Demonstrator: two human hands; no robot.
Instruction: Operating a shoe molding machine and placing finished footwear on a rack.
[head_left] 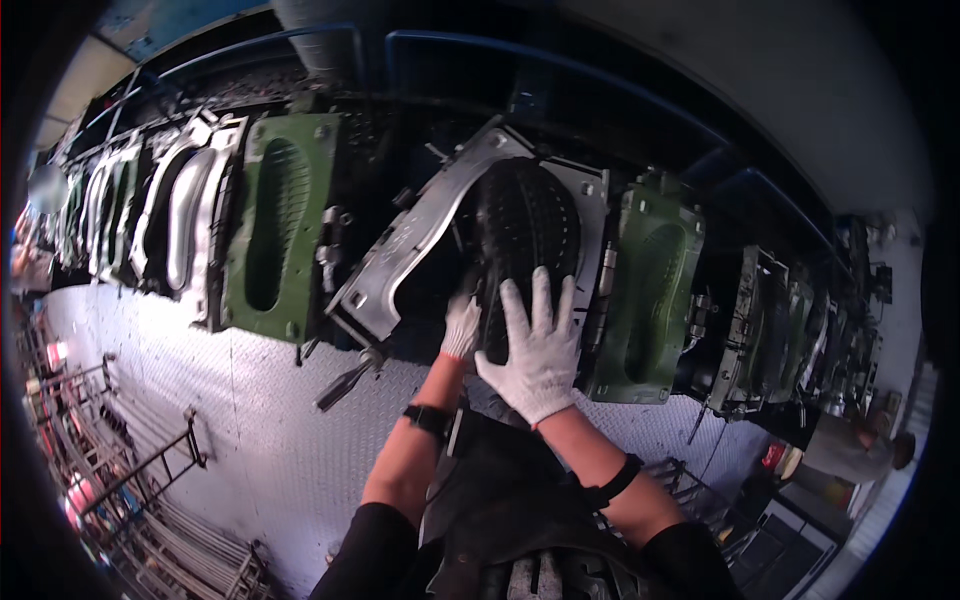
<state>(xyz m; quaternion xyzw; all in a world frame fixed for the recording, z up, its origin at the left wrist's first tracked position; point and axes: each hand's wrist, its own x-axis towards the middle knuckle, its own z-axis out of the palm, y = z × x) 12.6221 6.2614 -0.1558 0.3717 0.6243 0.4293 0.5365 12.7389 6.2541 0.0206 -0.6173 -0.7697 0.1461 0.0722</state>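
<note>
A black shoe sole (527, 215) with a ribbed tread sits tread-up at an opened silver metal mold (400, 250) in front of me. My right hand (537, 355), in a white knit glove, lies on the heel end of the sole with its fingers spread. My left hand (462, 326), also gloved, is at the sole's left edge. Its fingers look curled against that edge, and their tips are partly lost in shadow. Wide black bands circle both of my forearms.
Green mold plates with sole-shaped hollows stand to the left (285, 225) and right (650, 290). More molds line the curved bench both ways. A blue rail (560, 45) runs behind. Metal racks (190, 520) stand lower left on the patterned metal floor (260, 400). Another person (850, 445) is far right.
</note>
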